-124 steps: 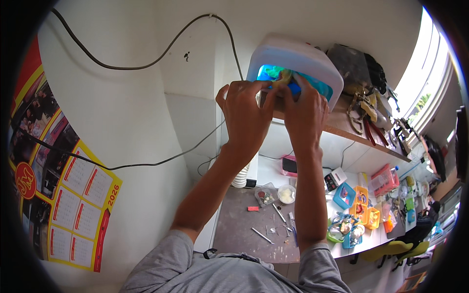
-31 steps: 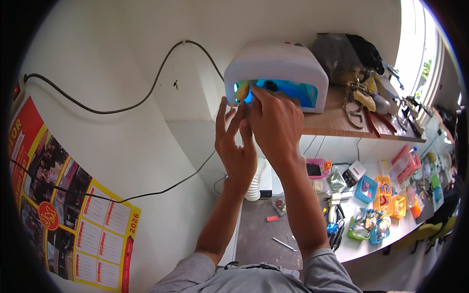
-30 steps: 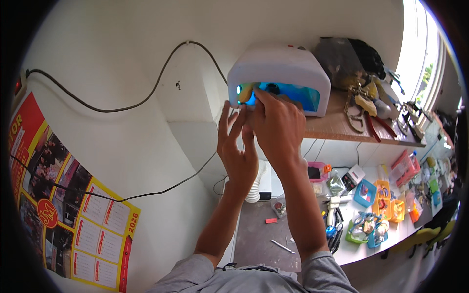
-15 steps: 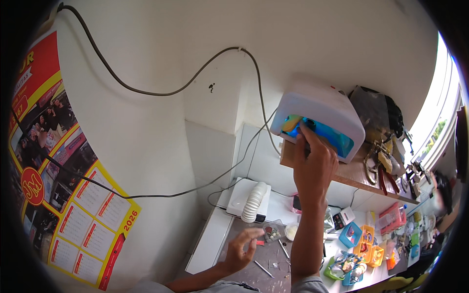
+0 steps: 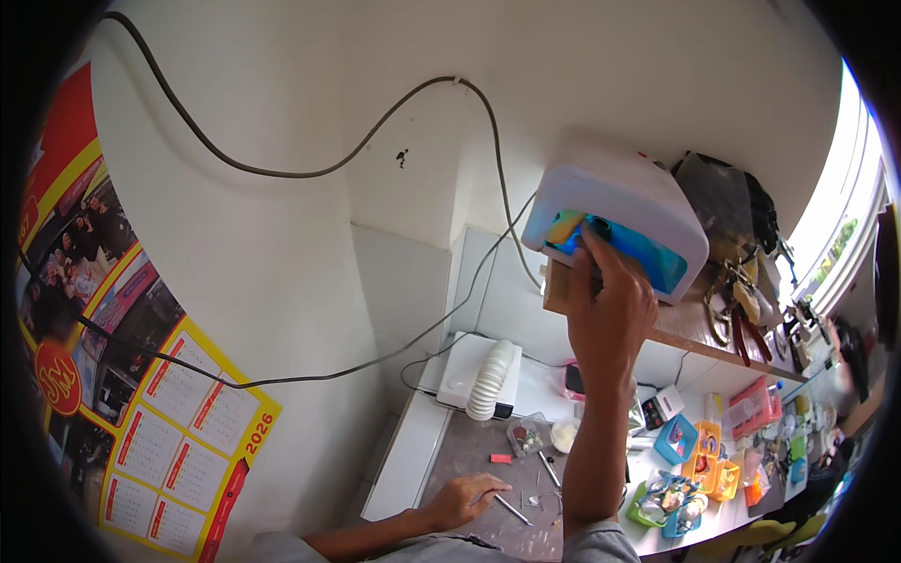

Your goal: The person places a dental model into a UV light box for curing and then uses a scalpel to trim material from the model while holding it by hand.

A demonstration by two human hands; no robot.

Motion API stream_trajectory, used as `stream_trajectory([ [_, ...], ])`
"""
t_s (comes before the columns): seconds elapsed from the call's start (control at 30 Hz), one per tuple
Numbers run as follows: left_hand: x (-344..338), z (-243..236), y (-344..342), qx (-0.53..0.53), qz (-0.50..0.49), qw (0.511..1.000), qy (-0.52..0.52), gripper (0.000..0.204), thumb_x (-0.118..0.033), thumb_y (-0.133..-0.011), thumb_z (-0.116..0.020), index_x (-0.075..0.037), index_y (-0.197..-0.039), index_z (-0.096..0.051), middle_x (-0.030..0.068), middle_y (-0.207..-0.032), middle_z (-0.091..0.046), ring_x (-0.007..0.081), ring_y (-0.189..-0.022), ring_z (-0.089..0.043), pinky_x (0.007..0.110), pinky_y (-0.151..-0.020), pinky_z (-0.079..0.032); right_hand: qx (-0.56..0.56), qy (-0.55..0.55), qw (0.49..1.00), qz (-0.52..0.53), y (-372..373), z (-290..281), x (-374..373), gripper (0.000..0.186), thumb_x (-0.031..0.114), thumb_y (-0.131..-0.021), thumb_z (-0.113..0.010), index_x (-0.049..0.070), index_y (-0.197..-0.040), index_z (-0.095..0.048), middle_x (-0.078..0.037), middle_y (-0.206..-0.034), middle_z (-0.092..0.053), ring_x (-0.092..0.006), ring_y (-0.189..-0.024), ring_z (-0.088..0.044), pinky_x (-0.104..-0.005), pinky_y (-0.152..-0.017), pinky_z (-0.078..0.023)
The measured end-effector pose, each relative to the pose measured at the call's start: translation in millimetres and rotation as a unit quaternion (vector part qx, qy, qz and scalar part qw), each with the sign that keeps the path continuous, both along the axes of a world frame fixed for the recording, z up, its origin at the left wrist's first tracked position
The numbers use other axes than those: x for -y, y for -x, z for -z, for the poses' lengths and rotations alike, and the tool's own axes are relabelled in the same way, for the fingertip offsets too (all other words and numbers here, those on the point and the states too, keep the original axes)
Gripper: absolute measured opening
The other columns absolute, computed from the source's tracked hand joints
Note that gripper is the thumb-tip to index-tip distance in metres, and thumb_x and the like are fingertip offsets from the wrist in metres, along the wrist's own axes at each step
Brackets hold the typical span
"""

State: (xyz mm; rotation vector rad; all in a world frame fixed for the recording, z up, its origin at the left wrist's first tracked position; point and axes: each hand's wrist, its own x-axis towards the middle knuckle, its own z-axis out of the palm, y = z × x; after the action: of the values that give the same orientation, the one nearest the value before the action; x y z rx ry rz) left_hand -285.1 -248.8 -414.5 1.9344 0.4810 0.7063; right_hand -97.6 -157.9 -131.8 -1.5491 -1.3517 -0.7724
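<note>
My left hand (image 5: 462, 499) is low over the dark desk mat (image 5: 441, 469), fingers loosely stretched and apart, tips beside the end of a white pen-like tool (image 5: 512, 509). My right hand (image 5: 610, 310) reaches up into a white lamp box (image 5: 619, 188) glowing blue inside. Its index fingertip meets a yellow piece (image 5: 565, 228) at the left of the opening; the other fingers are curled and partly hidden, so I cannot tell whether they grip it.
The lamp sits on a wooden shelf (image 5: 690, 324) with pliers (image 5: 751, 333) and bags to its right. Below are a white ribbed hose (image 5: 488, 380), small coloured bins (image 5: 704, 436) and a clear container (image 5: 526, 433). Cables (image 5: 357, 363) cross the wall beside a calendar (image 5: 188, 403).
My left hand has left the lamp opening and come down to the desk. My right hand stays at the lamp's opening. The view has shifted, with the lamp further right in it.
</note>
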Motion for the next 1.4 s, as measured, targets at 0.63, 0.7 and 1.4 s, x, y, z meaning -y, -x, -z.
stream_trajectory([
  [0.63,-7,-37,-25,0.023,-0.034,0.999,-0.012,0.023,0.0,-0.096,-0.059,-0.005,-0.114,-0.071,0.0114,-0.109,-0.073,0.0254,-0.101,-0.071,0.034,-0.091,-0.055,-0.005,0.0,1.0,-0.014,-13,2,7,0.017,0.011,-0.091,-0.068,0.007,-0.106,-0.073,-0.01,-0.087,-0.075,-0.0275,-0.083,-0.072,-0.0418,-0.083,-0.054],
  [0.7,-18,-51,-22,0.033,-0.074,0.996,-0.035,0.021,0.002,-0.096,-0.058,-0.003,-0.112,-0.071,0.0134,-0.106,-0.074,0.0239,-0.096,-0.073,0.033,-0.086,-0.057,-0.01,-0.001,1.0,-0.022,-12,1,7,0.017,0.012,-0.09,-0.068,0.007,-0.106,-0.073,-0.01,-0.087,-0.075,-0.0274,-0.083,-0.071,-0.0417,-0.083,-0.054],
  [1.4,-158,-250,-80,0.231,-0.307,0.888,-0.252,0.082,-0.024,-0.088,-0.078,-0.008,-0.155,-0.034,0.0181,-0.147,-0.05,0.0299,-0.139,-0.047,0.05,-0.111,-0.042,-0.021,-0.01,0.999,-0.034,-19,3,7,0.026,0.007,-0.087,-0.065,0.004,-0.111,-0.074,-0.014,-0.098,-0.073,-0.031,-0.089,-0.07,-0.0431,-0.081,-0.053],
])
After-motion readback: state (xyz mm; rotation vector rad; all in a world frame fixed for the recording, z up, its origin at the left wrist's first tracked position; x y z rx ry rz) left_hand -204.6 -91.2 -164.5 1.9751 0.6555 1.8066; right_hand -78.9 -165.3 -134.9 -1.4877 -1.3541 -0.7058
